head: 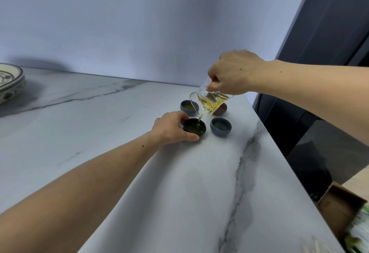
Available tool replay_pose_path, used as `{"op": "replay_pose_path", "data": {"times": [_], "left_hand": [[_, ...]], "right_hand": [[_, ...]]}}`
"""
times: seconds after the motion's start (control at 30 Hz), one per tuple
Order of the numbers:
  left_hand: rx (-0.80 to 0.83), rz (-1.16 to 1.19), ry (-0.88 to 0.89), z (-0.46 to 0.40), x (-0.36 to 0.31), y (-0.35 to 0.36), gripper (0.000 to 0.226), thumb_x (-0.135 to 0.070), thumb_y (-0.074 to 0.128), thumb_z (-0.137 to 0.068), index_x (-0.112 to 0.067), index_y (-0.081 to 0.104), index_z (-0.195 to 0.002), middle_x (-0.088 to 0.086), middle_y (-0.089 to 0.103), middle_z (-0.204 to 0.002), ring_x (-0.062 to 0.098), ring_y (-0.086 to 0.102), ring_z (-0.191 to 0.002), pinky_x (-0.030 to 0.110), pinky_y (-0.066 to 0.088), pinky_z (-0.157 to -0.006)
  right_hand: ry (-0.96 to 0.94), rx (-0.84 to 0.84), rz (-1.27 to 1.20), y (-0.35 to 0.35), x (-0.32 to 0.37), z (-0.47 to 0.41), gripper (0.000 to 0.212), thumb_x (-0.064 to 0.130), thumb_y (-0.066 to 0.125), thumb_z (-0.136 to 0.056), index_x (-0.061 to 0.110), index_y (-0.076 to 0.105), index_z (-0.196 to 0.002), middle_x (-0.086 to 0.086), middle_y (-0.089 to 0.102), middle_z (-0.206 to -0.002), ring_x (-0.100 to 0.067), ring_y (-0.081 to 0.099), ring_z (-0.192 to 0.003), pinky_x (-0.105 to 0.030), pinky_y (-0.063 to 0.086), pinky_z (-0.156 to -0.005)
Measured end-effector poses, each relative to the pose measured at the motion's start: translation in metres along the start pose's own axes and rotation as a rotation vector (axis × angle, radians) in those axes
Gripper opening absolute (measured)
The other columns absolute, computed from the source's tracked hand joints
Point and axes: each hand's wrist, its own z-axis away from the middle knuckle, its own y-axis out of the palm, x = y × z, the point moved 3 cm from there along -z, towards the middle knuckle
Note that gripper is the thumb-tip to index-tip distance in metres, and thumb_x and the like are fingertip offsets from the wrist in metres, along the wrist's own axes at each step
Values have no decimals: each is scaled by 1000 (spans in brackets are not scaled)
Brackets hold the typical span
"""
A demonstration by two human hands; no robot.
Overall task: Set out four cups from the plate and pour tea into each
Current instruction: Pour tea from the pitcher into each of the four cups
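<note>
- At the far right end of the marble table [179, 182], behind the tilted glass pitcher [211, 102], a brown cup [222, 109] is mostly hidden; whether it holds tea cannot be told.
- At the left edge, a patterned plate [10, 81] is cut off by the frame, and what lies in it cannot be seen.
- At the bottom right corner, a cardboard box [339, 206] and blurred green and white things beside it are hard to make out.
- The right hand [234, 72] has its fingers clenched on the pitcher's top, hiding part of the rim.
- The pitcher holds amber tea, and a thin stream falls from its spout into the dark cup [194, 126].
- The left hand [172, 127] has its fingers curled around the dark cup, steadying it on the table.
- A blue cup [188, 107] behind it holds yellowish tea.
- Another blue cup [220, 126] stands just right of the dark cup, its contents unclear.
</note>
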Motion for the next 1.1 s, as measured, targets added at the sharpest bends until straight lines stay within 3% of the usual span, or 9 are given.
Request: {"op": "replay_pose_path", "data": {"times": [0.33,0.5,0.77,1.1], "left_hand": [[-1,23,11,1,0,0,70,-52,81,-63,-25,56,-123,-3,64,-119,17,56,-111,41,46,-98],[-1,38,12,1,0,0,72,-51,81,-63,-24,55,-124,-3,63,-119,17,56,-112,39,47,-98],[-4,58,2,1,2,1,71,-51,81,-63,-25,56,-123,-6,62,-113,17,57,-110,39,46,-99],[-12,53,7,-2,-1,-5,82,-55,82,-58,-25,53,-128,-9,59,-111,16,56,-112,41,47,-99]], "right_hand": [[61,-10,-78,9,-5,9,38,52,47,-88,19,66,-89,-6,58,-83,-27,57,-79,-33,44,-66],[136,7,-191,20,-17,19,36,52,47,-89,19,59,-81,-2,50,-74,-29,53,-81,-33,39,-65],[291,61,-410,31,-39,34,41,54,50,-86,20,52,-63,-2,55,-67,-27,52,-77,-31,34,-56],[450,94,-632,36,-68,55,44,57,51,-85,17,67,-86,-1,66,-83,-21,54,-84,-30,37,-61]]}}
